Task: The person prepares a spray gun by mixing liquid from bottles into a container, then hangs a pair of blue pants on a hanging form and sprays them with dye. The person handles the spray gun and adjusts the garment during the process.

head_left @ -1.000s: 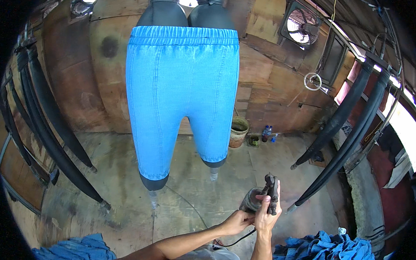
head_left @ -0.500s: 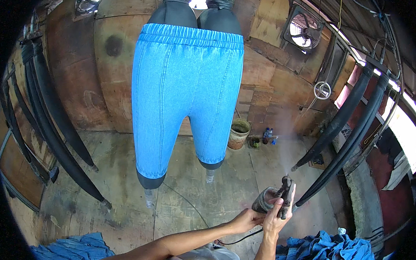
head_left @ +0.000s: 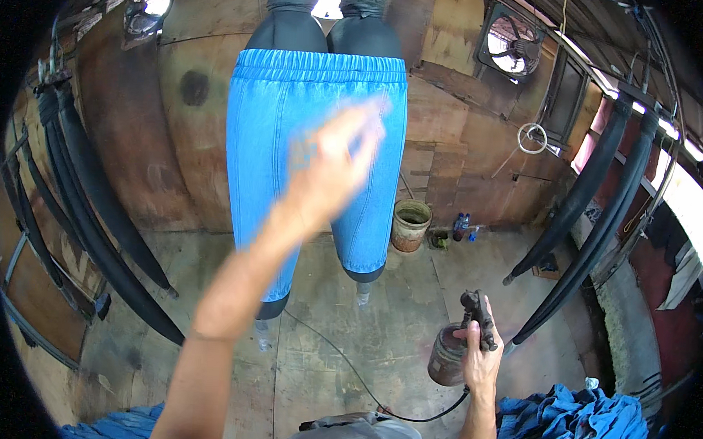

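Observation:
Blue denim trousers (head_left: 253, 129) with an elastic waistband are stretched over a black leg-shaped form (head_left: 297, 30) hanging in front of me. My left hand (head_left: 334, 160) is raised before the trousers, below the waistband. Motion smears its fingers, and I cannot tell whether it touches the cloth. Low on the right, my right hand (head_left: 482, 362) is closed round a dark spray gun (head_left: 479, 315) with a stained cup (head_left: 446, 361) beneath it. A thin black hose (head_left: 413, 419) runs from the gun across the floor.
More black leg forms hang at the left (head_left: 104, 216) and right (head_left: 595, 207). Blue garments lie heaped at the lower right (head_left: 574, 429) and lower left (head_left: 119, 427). A bucket (head_left: 410, 228) and small bottles (head_left: 459, 226) stand by the back wooden wall. A fan (head_left: 512, 46) is mounted above.
My left hand has left the spray gun and swung up and left to the trousers. The mist at the nozzle is gone. The gun's cup now hangs more upright.

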Available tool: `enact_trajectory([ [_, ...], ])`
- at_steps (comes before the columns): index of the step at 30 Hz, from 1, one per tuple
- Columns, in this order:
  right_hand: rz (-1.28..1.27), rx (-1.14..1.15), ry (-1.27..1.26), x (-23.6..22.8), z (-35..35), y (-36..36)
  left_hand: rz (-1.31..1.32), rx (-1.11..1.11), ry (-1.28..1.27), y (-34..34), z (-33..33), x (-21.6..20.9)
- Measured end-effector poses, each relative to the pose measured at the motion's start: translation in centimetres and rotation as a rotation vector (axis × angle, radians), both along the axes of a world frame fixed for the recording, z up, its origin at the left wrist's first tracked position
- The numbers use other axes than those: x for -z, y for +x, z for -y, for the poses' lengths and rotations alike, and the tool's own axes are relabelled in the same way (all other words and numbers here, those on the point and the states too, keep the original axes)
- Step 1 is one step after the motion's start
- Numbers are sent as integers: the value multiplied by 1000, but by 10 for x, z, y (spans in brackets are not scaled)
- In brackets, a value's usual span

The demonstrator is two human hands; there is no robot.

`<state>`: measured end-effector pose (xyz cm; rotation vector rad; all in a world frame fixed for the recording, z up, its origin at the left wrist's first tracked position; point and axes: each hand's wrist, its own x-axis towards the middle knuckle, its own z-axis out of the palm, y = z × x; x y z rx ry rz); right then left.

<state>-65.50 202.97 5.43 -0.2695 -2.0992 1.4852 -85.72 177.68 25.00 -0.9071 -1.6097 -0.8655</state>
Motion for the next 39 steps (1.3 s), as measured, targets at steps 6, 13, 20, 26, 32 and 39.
enact_trajectory([
  [6, 4, -155, -102, -39, 16, -6, -156, -649, -551, -59, 34, -116],
  [13, -36, -265, -61, -68, 37, -27, -60, -547, -493, -72, 30, -121],
  [20, -331, -280, 96, -107, 53, -46, 81, -401, -437, -74, 29, -125],
  [26, -401, -268, 39, -127, 55, -40, 113, -344, -416, -77, 32, -130],
  [32, -67, -361, 28, -97, 44, -52, 177, -291, -419, -76, 38, -132],
  [39, 50, -387, -12, -98, 32, -51, 198, -212, -444, -79, 50, -136],
])
